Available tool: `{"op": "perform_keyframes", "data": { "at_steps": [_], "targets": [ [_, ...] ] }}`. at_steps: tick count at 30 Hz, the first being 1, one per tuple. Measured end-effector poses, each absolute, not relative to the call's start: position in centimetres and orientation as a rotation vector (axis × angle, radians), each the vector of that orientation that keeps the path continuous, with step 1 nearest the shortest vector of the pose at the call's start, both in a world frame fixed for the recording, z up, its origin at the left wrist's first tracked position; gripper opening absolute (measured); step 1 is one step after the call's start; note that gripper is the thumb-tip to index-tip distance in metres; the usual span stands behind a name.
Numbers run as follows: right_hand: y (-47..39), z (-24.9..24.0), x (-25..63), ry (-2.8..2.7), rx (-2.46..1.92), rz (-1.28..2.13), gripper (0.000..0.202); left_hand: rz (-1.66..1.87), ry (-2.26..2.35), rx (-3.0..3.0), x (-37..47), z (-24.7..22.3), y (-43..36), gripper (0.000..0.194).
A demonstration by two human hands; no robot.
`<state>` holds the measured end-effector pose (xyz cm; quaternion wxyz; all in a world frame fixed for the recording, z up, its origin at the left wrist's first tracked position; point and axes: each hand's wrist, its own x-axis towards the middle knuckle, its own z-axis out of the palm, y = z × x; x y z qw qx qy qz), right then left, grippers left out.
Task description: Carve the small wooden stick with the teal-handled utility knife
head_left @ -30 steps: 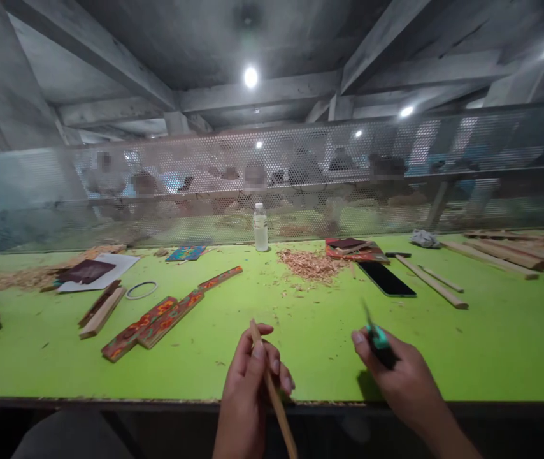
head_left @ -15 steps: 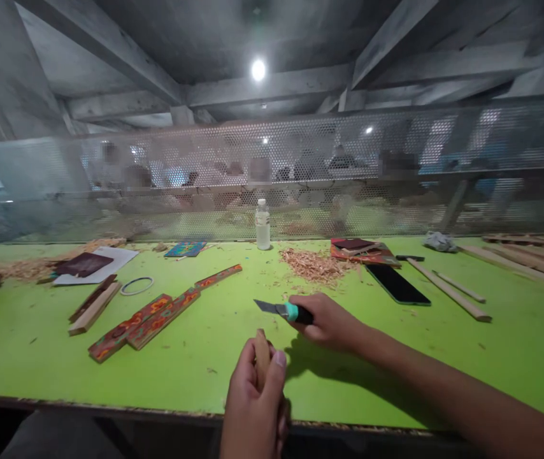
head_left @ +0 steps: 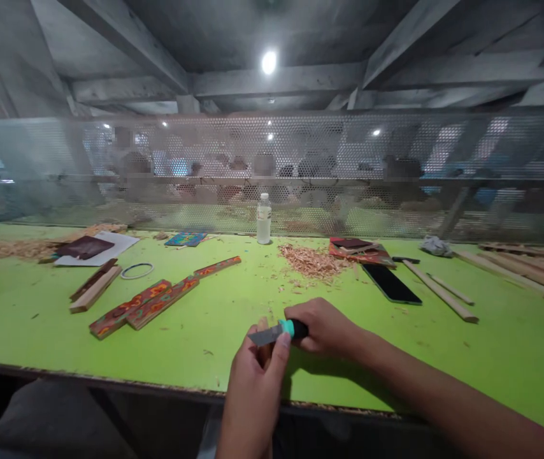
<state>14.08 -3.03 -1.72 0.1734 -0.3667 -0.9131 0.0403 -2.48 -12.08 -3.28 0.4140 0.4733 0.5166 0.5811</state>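
Note:
My left hand (head_left: 257,373) is closed around a small piece of wood (head_left: 263,324), whose tip sticks up past the fingers. In my right hand (head_left: 322,325) is a carving knife with a black and turquoise handle (head_left: 295,329). Its flat blade (head_left: 265,336) points left and lies across the wood just above my left fingers. The blade hides part of the wood; whether its edge bites in, I cannot tell. My left thumb is close to the turquoise collar of the knife.
Beyond my hands are a heap of wood shavings (head_left: 313,262), a water bottle (head_left: 264,220) and a phone (head_left: 391,284). Painted wooden strips (head_left: 162,303) and a white ring (head_left: 137,271) lie left. Wood sticks (head_left: 444,292) lie right. A perforated metal screen (head_left: 205,172) borders the green table.
My right hand has brought the knife left and down, from beyond the wood to across it. The view has shifted slightly. Another person's hand at the far left has mostly left the view.

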Motion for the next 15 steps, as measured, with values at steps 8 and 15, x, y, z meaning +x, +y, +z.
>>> {"op": "perform_keyframes", "data": {
  "at_steps": [8,15],
  "targets": [
    [-3.8,-1.8,13.7,-2.531,-1.132,0.017,0.01,1.353,1.266,1.302,-3.2,-2.6,-12.1,0.032],
    [-1.4,-2.1,15.0,-2.337,-1.443,-0.04,0.024,1.413,1.521,1.335,-2.1,-3.0,-12.6,0.039]
  ]
}}
